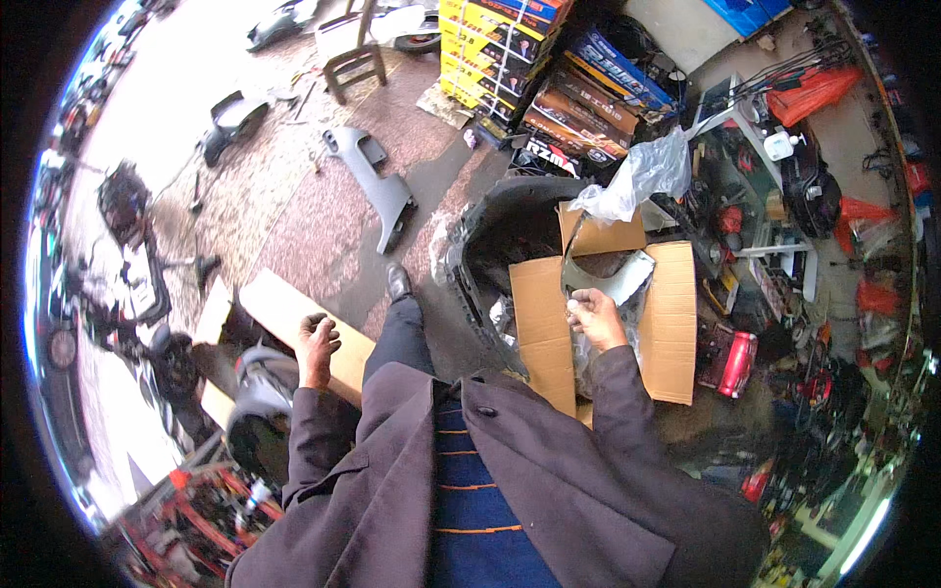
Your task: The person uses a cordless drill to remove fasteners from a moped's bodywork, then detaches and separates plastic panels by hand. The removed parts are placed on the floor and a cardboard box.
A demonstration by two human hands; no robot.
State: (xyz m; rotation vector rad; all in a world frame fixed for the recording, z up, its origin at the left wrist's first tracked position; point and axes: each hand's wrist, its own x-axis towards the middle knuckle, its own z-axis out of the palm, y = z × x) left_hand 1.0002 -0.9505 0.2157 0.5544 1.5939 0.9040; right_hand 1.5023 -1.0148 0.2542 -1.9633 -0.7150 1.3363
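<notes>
My right hand (595, 318) is over an open cardboard box (544, 318), its fingers pinched together. What they hold is too small to make out; a thin dark curved edge runs up from the fingertips. Inside the box lie a pale, smooth piece (627, 281) and crumpled clear plastic. A clear plastic bag (647, 176) drapes over the far flap. My left hand (317, 343) hangs in the air with loosely curled fingers and nothing visible in them. Below it, a long flat cardboard piece (333, 338) lies beside grey vehicle parts (265, 382).
Behind the box sits a large black plastic tub (480, 216). Ahead on the floor lies a grey molded panel (372, 186). Yellow cartons (490, 59) are stacked near a wooden chair (350, 54). To the right are a red cylinder (737, 365) and cluttered parts.
</notes>
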